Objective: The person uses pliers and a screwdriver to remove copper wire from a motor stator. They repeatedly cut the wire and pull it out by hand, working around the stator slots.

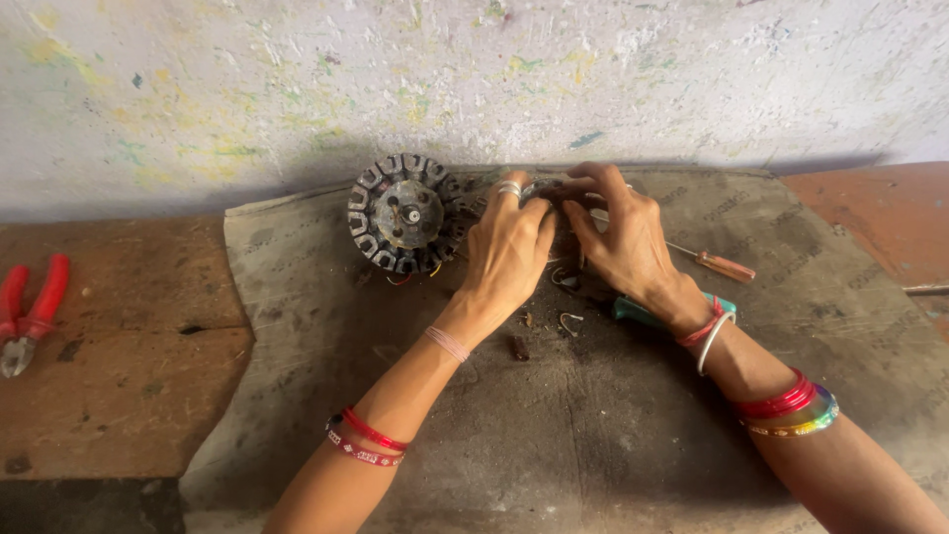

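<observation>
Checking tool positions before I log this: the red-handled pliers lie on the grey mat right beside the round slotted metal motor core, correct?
Not quite. In the head view the red-handled pliers lie on the bare brown floor at far left, off the grey mat and well apart from the round slotted metal motor core.

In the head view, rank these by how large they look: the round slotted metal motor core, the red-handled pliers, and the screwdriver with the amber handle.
1. Round slotted metal motor core, clearly the largest.
2. Red-handled pliers, though cut off by the left edge of the picture.
3. Screwdriver with the amber handle, thin and partly hidden behind the right hand.
</observation>
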